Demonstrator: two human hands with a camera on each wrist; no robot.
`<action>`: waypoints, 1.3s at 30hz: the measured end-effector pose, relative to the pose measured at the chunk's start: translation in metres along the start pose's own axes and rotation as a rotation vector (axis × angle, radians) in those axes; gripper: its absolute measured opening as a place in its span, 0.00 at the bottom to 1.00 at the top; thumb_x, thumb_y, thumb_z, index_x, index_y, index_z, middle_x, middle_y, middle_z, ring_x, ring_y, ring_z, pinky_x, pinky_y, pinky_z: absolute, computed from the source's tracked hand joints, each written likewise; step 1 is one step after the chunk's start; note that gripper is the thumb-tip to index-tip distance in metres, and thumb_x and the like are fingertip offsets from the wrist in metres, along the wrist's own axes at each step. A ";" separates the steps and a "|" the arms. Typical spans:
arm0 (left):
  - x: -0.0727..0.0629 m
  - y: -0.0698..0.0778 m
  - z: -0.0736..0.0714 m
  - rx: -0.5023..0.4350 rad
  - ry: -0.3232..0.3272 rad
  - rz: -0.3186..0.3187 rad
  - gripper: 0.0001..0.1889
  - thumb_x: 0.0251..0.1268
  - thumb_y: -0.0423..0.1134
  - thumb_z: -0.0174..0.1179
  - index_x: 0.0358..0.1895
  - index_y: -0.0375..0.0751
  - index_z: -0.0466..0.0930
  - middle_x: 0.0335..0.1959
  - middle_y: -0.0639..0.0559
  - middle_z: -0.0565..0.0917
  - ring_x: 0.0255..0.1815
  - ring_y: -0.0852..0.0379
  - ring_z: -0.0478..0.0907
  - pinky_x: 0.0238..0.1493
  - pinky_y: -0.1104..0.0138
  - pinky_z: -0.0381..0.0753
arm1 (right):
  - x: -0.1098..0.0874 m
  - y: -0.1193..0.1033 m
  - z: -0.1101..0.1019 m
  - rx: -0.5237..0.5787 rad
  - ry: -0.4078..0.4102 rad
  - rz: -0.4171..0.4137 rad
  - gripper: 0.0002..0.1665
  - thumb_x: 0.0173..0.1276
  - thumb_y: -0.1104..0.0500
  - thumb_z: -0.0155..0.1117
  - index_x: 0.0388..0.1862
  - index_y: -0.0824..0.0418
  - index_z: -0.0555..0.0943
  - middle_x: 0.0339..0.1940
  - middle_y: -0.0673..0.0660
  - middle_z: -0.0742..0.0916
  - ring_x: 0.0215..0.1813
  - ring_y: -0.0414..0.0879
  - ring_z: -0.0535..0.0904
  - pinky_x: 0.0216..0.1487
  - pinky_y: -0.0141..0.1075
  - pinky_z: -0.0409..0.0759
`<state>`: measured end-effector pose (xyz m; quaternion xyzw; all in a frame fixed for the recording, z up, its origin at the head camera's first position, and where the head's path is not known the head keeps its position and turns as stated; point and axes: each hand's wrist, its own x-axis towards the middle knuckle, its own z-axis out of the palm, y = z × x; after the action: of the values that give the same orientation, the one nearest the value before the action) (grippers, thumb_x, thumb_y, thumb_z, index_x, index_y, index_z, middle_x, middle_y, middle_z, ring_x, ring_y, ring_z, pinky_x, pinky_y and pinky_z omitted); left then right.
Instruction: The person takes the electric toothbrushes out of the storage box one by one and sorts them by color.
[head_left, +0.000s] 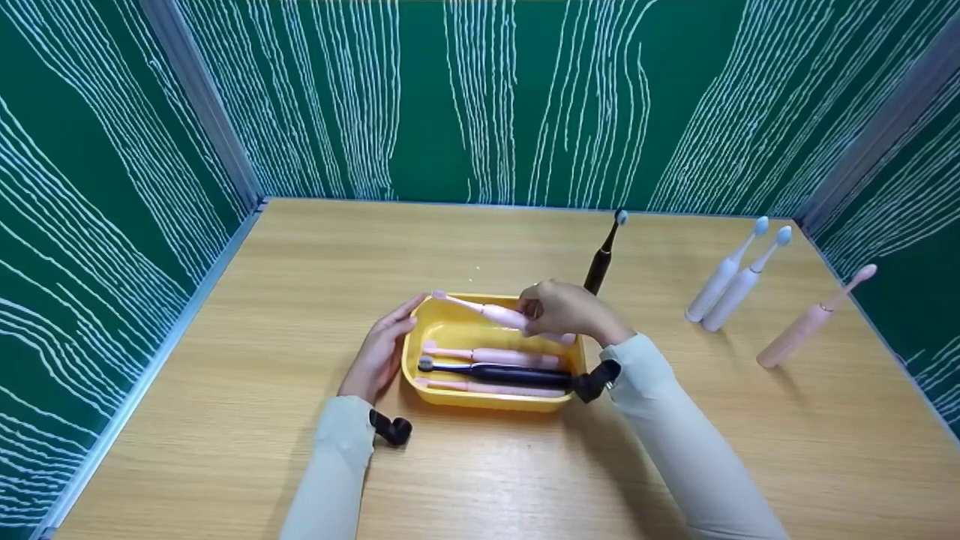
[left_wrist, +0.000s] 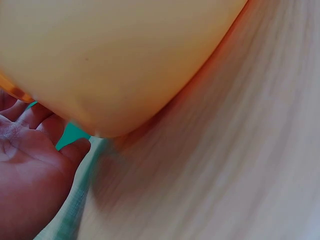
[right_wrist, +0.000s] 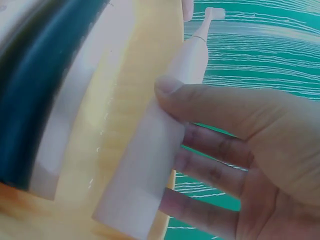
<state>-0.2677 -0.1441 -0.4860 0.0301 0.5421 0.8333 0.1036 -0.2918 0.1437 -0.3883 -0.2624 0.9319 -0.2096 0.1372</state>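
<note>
My right hand (head_left: 562,309) pinches the handle of a pale pink electric toothbrush (right_wrist: 145,150) between thumb and fingers. The brush lies slanted over the far side of a yellow plastic basket (head_left: 487,403), its head near the far left corner. My left hand (head_left: 380,351) holds the basket's left end, thumb at the rim and fingers along the outer wall; in the left wrist view its fingertips pass partly behind the basket. Inside, a pink toothbrush (head_left: 517,358), a black toothbrush (head_left: 525,374) and another pink toothbrush (head_left: 480,387) lie side by side, heads to the left.
A black toothbrush (head_left: 598,270) stands upright behind my right hand. Two white toothbrushes (head_left: 712,289) with blue heads stand close together to the right, and a pink toothbrush (head_left: 796,335) stands nearer the table's right edge. Green patterned panels (head_left: 427,105) border the wooden table (head_left: 337,247).
</note>
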 end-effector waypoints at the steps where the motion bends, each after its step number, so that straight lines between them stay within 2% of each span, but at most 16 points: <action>1: 0.000 0.000 0.000 0.001 -0.001 0.001 0.26 0.72 0.28 0.40 0.72 0.31 0.57 0.76 0.41 0.56 0.78 0.47 0.50 0.78 0.59 0.51 | 0.000 0.000 -0.001 0.003 0.001 0.010 0.18 0.57 0.58 0.73 0.47 0.59 0.84 0.40 0.55 0.87 0.40 0.47 0.81 0.51 0.42 0.84; 4: 0.000 0.000 0.000 -0.001 -0.004 0.002 0.26 0.72 0.28 0.40 0.72 0.31 0.57 0.76 0.41 0.56 0.78 0.47 0.50 0.79 0.59 0.50 | -0.002 -0.002 -0.003 0.010 0.009 0.029 0.19 0.58 0.58 0.73 0.49 0.58 0.84 0.41 0.55 0.87 0.40 0.47 0.81 0.52 0.43 0.83; 11: -0.001 0.001 -0.001 0.000 -0.005 -0.011 0.26 0.73 0.28 0.40 0.72 0.33 0.57 0.77 0.43 0.55 0.78 0.48 0.49 0.78 0.59 0.51 | -0.009 -0.002 -0.007 -0.004 0.070 -0.022 0.19 0.56 0.56 0.74 0.46 0.59 0.84 0.37 0.55 0.89 0.38 0.46 0.83 0.45 0.42 0.84; 21: 0.000 0.000 0.000 -0.001 0.022 -0.014 0.26 0.71 0.28 0.42 0.72 0.33 0.59 0.77 0.44 0.56 0.78 0.49 0.51 0.77 0.60 0.54 | -0.019 0.000 -0.014 0.046 0.106 -0.029 0.18 0.57 0.59 0.73 0.48 0.60 0.84 0.41 0.57 0.88 0.42 0.48 0.83 0.49 0.44 0.85; 27: 0.001 0.001 0.000 0.015 0.039 -0.021 0.26 0.70 0.28 0.44 0.71 0.35 0.61 0.76 0.46 0.57 0.78 0.52 0.50 0.77 0.62 0.54 | -0.026 0.003 -0.018 0.055 0.151 -0.053 0.17 0.57 0.59 0.73 0.46 0.60 0.85 0.39 0.56 0.88 0.40 0.48 0.83 0.47 0.43 0.85; 34: 0.000 0.002 0.001 0.032 0.022 -0.007 0.26 0.72 0.28 0.42 0.72 0.33 0.58 0.77 0.44 0.55 0.79 0.50 0.48 0.78 0.61 0.52 | -0.035 0.008 -0.021 0.082 0.202 -0.061 0.16 0.57 0.61 0.73 0.45 0.60 0.85 0.39 0.56 0.88 0.40 0.47 0.83 0.44 0.41 0.86; 39: 0.000 0.001 0.001 0.002 -0.006 -0.013 0.26 0.73 0.29 0.40 0.73 0.33 0.58 0.77 0.44 0.56 0.77 0.49 0.52 0.77 0.60 0.54 | -0.040 0.014 -0.020 0.112 0.239 -0.036 0.15 0.58 0.60 0.72 0.45 0.61 0.84 0.37 0.57 0.88 0.38 0.47 0.82 0.40 0.40 0.86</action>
<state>-0.2676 -0.1436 -0.4849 0.0290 0.5428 0.8320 0.1106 -0.2720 0.1828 -0.3714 -0.2444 0.9235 -0.2935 0.0357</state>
